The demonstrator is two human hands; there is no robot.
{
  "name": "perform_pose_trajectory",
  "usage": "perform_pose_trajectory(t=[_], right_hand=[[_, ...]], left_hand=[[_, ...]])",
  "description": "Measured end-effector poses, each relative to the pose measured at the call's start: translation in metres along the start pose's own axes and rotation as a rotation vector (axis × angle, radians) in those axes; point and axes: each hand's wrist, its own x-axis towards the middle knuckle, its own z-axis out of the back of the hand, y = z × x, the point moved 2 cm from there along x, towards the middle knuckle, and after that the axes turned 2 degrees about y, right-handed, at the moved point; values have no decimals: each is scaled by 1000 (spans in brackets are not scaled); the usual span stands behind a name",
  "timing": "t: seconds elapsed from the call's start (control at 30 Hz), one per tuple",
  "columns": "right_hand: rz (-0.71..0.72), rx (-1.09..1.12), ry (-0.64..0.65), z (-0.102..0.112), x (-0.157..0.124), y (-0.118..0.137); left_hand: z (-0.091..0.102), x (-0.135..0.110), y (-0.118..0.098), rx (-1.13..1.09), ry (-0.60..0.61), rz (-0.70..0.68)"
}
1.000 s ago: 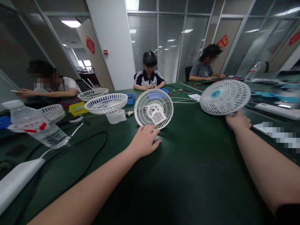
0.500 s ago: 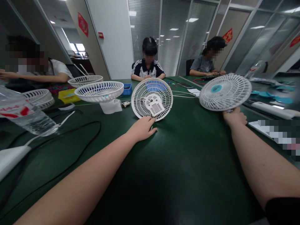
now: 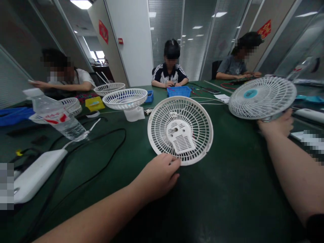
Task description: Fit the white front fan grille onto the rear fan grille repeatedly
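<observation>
My left hand is closed on the lower rim of a white round fan grille, which stands tilted above the green table, its motor-cover plate facing me. Out to the right, my right hand grips the underside of a white fan head with a light-blue centre cap. Its fingers are partly hidden behind the fan. Another white fan grille rests face up on a white base to the left of the first one.
A tilted water bottle, a white power strip and black cables lie on the left. Blue bin and yellow bin stand farther back. Across the table sit several people. More grilles are at the back left.
My left hand has brought its grille nearer to me, so it looks larger. My right hand still holds the fan head. The view has swung left.
</observation>
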Motion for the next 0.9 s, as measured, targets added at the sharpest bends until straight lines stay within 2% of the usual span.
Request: perform_pose_trajectory(t=[0.07,0.17,0.27,0.4,0.5,0.67,0.9], right_hand=[[-19,51,-28,5,-6,3],[93,62,-68,11,-10,8],[208,31,-116,15,-11,10],[256,18,-97,16,-9,10],[280,32,-132,16,-10,10],[339,14,-262,17,-15,14],[399,-63,-404,16,-20,19]], left_hand=[[0,-2,-3,64,13,-83],[2,2,3,166,16,-158],[6,5,10,204,18,-171],[11,6,12,206,33,-162],[12,5,12,218,31,-171],[7,2,1,329,4,-191],[-6,-2,-19,474,-38,-127]])
